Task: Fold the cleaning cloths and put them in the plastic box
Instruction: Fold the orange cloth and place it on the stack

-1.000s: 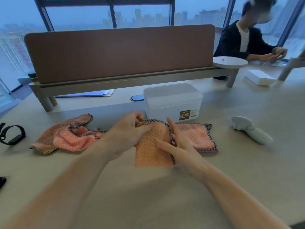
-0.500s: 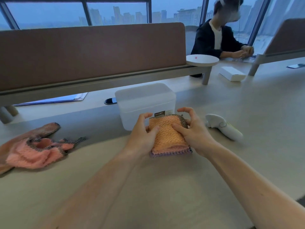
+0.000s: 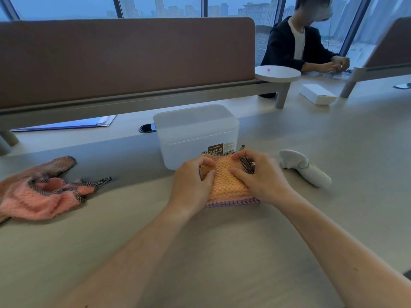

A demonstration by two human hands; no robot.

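A folded orange cleaning cloth (image 3: 226,181) with a dark checked trim lies on the table just in front of the translucent plastic box (image 3: 195,130), whose lid is on. My left hand (image 3: 191,185) grips the cloth's left edge, fingers curled over it. My right hand (image 3: 260,176) pinches the far right corner, where the trim is bunched up. A crumpled pile of pink cleaning cloths (image 3: 42,192) lies at the left of the table, apart from both hands.
A white handheld controller (image 3: 304,167) lies right of my right hand. Behind the box runs a desk divider (image 3: 124,56) on a rail, with blue papers (image 3: 66,124) beneath it. A person sits at the far right, beside a round white stand (image 3: 278,73) and a white box (image 3: 317,96).
The cloth went from half spread out to a compact folded square. Both hands closed in on it, and my right hand's fingers now bunch the far right corner. The view shifted right.
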